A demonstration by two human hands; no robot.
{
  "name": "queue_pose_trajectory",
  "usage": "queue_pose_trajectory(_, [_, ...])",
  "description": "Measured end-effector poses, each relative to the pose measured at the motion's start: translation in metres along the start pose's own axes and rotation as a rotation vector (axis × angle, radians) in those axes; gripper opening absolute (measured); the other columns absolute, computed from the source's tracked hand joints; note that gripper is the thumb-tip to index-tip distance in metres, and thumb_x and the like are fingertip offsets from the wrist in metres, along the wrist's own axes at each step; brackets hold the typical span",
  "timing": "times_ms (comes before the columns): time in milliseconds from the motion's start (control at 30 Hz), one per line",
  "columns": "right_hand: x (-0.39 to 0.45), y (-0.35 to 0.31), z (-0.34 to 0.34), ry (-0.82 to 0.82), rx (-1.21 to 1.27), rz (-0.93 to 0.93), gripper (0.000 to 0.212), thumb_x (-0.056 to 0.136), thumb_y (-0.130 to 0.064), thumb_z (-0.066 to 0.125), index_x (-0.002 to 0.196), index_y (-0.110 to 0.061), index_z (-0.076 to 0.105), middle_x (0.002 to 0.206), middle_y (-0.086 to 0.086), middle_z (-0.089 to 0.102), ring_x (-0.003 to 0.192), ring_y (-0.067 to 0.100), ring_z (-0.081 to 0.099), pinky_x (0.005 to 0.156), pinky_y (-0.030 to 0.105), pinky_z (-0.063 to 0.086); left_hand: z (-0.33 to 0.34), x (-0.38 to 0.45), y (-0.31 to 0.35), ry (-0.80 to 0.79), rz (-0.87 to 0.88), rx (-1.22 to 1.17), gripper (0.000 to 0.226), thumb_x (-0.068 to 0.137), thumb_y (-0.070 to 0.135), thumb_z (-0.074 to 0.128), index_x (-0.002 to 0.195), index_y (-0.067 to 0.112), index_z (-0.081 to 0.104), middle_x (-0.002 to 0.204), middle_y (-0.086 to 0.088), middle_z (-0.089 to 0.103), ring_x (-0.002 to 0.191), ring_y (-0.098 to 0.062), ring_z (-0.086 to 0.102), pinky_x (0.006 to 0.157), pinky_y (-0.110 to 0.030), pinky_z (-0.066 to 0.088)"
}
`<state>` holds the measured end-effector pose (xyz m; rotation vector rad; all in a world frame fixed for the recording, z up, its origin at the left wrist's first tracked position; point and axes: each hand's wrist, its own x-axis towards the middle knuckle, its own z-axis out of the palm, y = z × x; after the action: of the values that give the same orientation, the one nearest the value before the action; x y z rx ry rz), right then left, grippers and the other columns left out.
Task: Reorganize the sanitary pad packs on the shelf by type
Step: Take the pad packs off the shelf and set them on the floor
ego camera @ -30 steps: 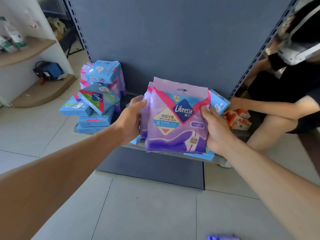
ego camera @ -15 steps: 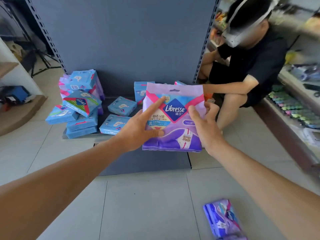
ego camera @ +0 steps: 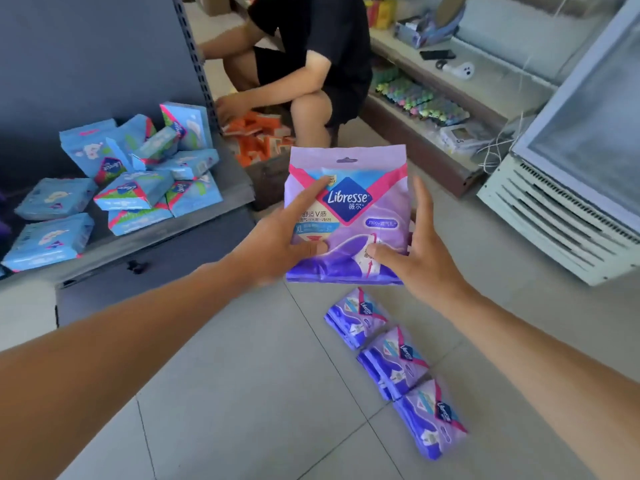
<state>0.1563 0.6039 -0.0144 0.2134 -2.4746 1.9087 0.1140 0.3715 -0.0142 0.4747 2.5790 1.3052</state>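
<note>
We hold the purple pack [ego camera: 348, 216] between both hands.
Left hand [ego camera: 277, 242] and right hand [ego camera: 420, 258] pinch its sides; we lower it level beside the floor row [ego camera: 394, 370] below.

— What do we find ahead?
— We hold one pack [ego camera: 346, 216] upright between our left hand [ego camera: 277, 242] and right hand [ego camera: 420, 261], above the floor [ego camera: 242, 393].
— And around it?
— Three packs [ego camera: 394, 368] lie in a row on the floor below; a heap of packs [ego camera: 138, 174] sits on the shelf [ego camera: 194, 233] to our left; a crouching person [ego camera: 304, 64] is behind.
</note>
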Motion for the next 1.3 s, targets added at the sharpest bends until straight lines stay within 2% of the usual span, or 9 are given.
queue_pose_trajectory(133, [-0.054, 0.057, -0.061, 0.104, -0.161, 0.056, 0.079, 0.087, -0.031, 0.070, 0.148, -0.043, 0.021, 0.143, -0.009, 0.044, 0.129, 0.009, 0.049, 0.093, 0.033, 0.054, 0.083, 0.016, 0.021, -0.170, 0.035, -0.038, 0.084, 0.091, 0.017, 0.067, 0.145, 0.056, 0.016, 0.138, 0.010, 0.048, 0.113, -0.012, 0.059, 0.092, -0.027, 0.053])
queue_pose_trajectory(267, [-0.110, 0.102, -0.100, 0.182, -0.152, 0.148, 0.072, 0.089, -0.032, 0.069, 0.148, -0.041, 0.028, 0.143, -0.003, 0.043, 0.129, 0.011, 0.049, 0.093, 0.033, 0.055, 0.154, 0.026, 0.036, -0.259, 0.082, 0.028, 0.081, 0.091, 0.017, 0.064, 0.141, 0.061, 0.018, 0.138, 0.002, 0.049, 0.115, -0.022, 0.056, 0.097, -0.044, 0.050])
queue_pose_trajectory(433, [-0.157, 0.153, -0.110, 0.254, -0.112, 0.258, 0.090, 0.081, -0.029, 0.078, 0.150, -0.040, 0.022, 0.140, -0.001, 0.038, 0.124, 0.002, 0.048, 0.085, 0.006, 0.045, 0.224, 0.029, 0.019, -0.303, 0.090, 0.132, 0.078, 0.092, 0.017, 0.060, 0.140, 0.064, 0.021, 0.129, -0.001, 0.054, 0.108, -0.022, 0.057, 0.093, -0.043, 0.050])
queue_pose_trajectory(633, [-0.196, 0.246, -0.066, 0.249, -0.143, 0.460, 0.109, 0.064, -0.040, 0.077, 0.150, -0.045, 0.011, 0.141, -0.004, 0.031, 0.124, 0.006, 0.041, 0.103, 0.032, 0.045, 0.299, 0.025, -0.062, -0.403, 0.037, 0.129, 0.077, 0.093, 0.008, 0.056, 0.130, 0.069, 0.029, 0.128, 0.004, 0.053, 0.101, -0.008, 0.059, 0.075, -0.009, 0.048])
queue_pose_trajectory(667, [-0.197, 0.263, -0.063, 0.245, -0.154, 0.495, 0.113, 0.062, -0.039, 0.079, 0.150, -0.044, 0.009, 0.142, -0.003, 0.029, 0.124, 0.008, 0.039, 0.104, 0.031, 0.043, 0.313, 0.028, -0.074, -0.415, 0.034, 0.126, 0.074, 0.093, 0.007, 0.055, 0.132, 0.066, 0.030, 0.128, 0.004, 0.054, 0.098, -0.009, 0.060, 0.073, -0.012, 0.051])
queue_pose_trajectory(800, [-0.197, 0.331, -0.053, 0.268, -0.165, 0.589, 0.120, 0.066, -0.024, 0.085, 0.151, -0.043, 0.002, 0.142, 0.000, 0.026, 0.118, 0.007, 0.032, 0.095, 0.022, 0.035, 0.364, 0.048, -0.120, -0.496, 0.031, 0.150, 0.073, 0.095, 0.006, 0.050, 0.139, 0.060, 0.030, 0.120, 0.004, 0.059, 0.095, -0.028, 0.063, 0.076, -0.049, 0.056])
queue_pose_trajectory(967, [-0.196, 0.415, -0.036, 0.335, -0.141, 0.676, 0.119, 0.069, -0.024, 0.084, 0.150, -0.045, 0.000, 0.142, 0.005, 0.027, 0.112, 0.012, 0.046, 0.088, 0.025, 0.043, 0.428, 0.078, -0.190, -0.534, 0.065, 0.206, 0.076, 0.097, 0.006, 0.048, 0.133, 0.069, 0.027, 0.120, -0.007, 0.059, 0.091, -0.027, 0.062, 0.076, -0.045, 0.055])
queue_pose_trajectory(1133, [-0.196, 0.484, -0.021, 0.325, -0.179, 0.757, 0.115, 0.073, -0.028, 0.081, 0.152, -0.045, -0.001, 0.151, 0.003, 0.021, 0.090, -0.010, 0.046, 0.067, 0.004, 0.037, 0.477, 0.093, -0.249, -0.543, 0.080, 0.299, 0.071, 0.099, 0.006, 0.044, 0.139, 0.063, 0.026, 0.116, -0.011, 0.057, 0.083, -0.022, 0.057, 0.069, -0.037, 0.054])
queue_pose_trajectory(1300, [-0.204, 0.532, -0.011, 0.266, -0.351, 0.787, 0.090, 0.081, -0.030, 0.073, 0.151, -0.043, 0.017, 0.151, 0.004, 0.030, 0.123, 0.019, 0.047, 0.087, 0.025, 0.040, 0.509, 0.089, -0.286, -0.591, 0.222, 0.422, 0.071, 0.097, -0.001, 0.046, 0.148, 0.045, 0.026, 0.155, -0.013, 0.019, 0.133, -0.027, 0.041, 0.094, -0.029, 0.042])
